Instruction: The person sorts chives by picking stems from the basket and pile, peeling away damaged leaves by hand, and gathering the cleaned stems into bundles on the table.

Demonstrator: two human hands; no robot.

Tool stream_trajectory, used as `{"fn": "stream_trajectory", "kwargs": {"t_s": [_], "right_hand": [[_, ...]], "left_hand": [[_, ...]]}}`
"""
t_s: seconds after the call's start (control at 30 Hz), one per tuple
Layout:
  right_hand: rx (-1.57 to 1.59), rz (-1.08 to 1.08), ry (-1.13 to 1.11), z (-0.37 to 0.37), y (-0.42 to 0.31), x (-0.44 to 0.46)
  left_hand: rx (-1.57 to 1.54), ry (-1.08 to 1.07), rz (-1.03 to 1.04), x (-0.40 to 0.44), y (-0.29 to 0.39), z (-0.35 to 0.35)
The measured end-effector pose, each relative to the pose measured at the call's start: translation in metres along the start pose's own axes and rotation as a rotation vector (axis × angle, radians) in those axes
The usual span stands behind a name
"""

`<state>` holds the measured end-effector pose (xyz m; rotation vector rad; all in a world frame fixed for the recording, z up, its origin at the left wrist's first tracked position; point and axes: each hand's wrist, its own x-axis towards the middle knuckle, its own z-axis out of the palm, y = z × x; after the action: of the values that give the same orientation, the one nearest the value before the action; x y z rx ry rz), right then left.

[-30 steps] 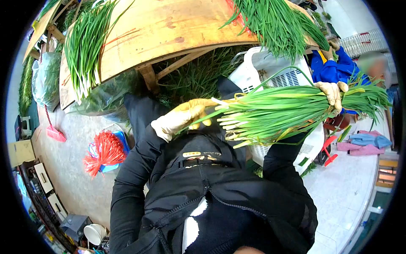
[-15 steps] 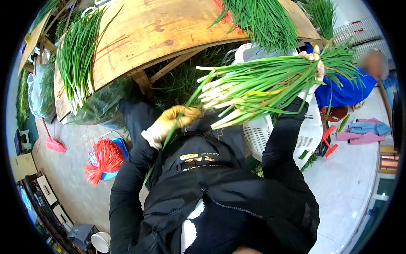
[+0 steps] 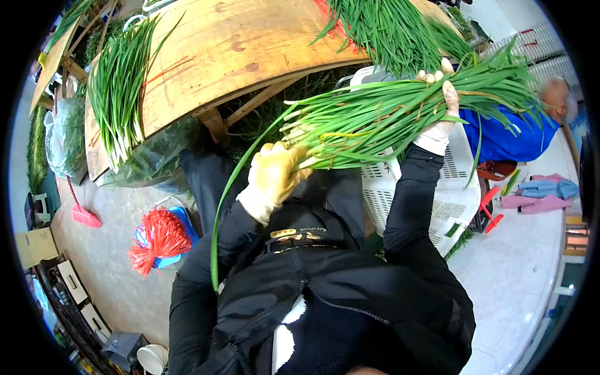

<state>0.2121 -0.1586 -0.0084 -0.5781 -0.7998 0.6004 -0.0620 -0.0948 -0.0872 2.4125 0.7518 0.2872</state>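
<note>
My right hand [image 3: 442, 94], in a pale glove, is wrapped round a thick bunch of garlic chives [image 3: 375, 122]. The bunch lies sideways in the air, its white stem ends to the left and its green tips to the right. At those stem ends is my left hand [image 3: 275, 175], in a yellowed glove, its fingers curled onto the lower stems; the fingertips are partly hidden. One long loose leaf [image 3: 224, 203] arches from the stem ends down past the left wrist.
A wooden table [image 3: 206, 56] ahead carries a chive bundle [image 3: 122, 87] on the left and a larger pile [image 3: 390, 37] on the right. A white plastic basket [image 3: 447, 194] stands below my right arm. Red ties [image 3: 159, 234] lie in a blue container. A person in blue [image 3: 506, 134] is at right.
My left hand has moved right and up from the single leaf to the stem ends. The bunch and my right hand have shifted slightly left.
</note>
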Motion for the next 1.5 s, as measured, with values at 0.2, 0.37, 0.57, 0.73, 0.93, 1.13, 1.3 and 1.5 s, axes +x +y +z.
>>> {"fn": "stream_trajectory", "kwargs": {"t_s": [0.2,0.37,0.57,0.73,0.93,1.13,1.3,1.5], "right_hand": [[0.009,0.039,-0.045,0.004,0.001,0.002],[-0.087,0.11,-0.137,0.015,0.013,-0.002],[0.087,0.245,-0.096,0.042,0.012,-0.008],[-0.195,0.138,-0.095,0.037,0.015,-0.004],[-0.327,0.042,-0.162,0.038,-0.011,0.009],[-0.34,-0.149,-0.246,0.033,-0.061,0.039],[-0.261,-0.102,-0.277,0.019,-0.079,0.063],[0.085,0.148,-0.443,0.035,-0.037,0.065]], "left_hand": [[-1.484,-0.532,-0.096,-0.006,-0.026,0.015],[-0.488,-0.546,-0.045,0.012,0.004,-0.017],[-1.842,-0.345,-0.028,0.002,-0.01,0.012],[-1.527,0.073,-0.37,0.002,-0.012,0.022],[-0.641,0.079,-0.202,-0.02,-0.075,0.059],[0.187,-0.247,-0.363,-0.041,-0.156,0.088],[0.114,-0.003,-0.149,0.007,-0.082,0.027],[-0.33,0.499,0.296,0.069,-0.05,0.0]]}}
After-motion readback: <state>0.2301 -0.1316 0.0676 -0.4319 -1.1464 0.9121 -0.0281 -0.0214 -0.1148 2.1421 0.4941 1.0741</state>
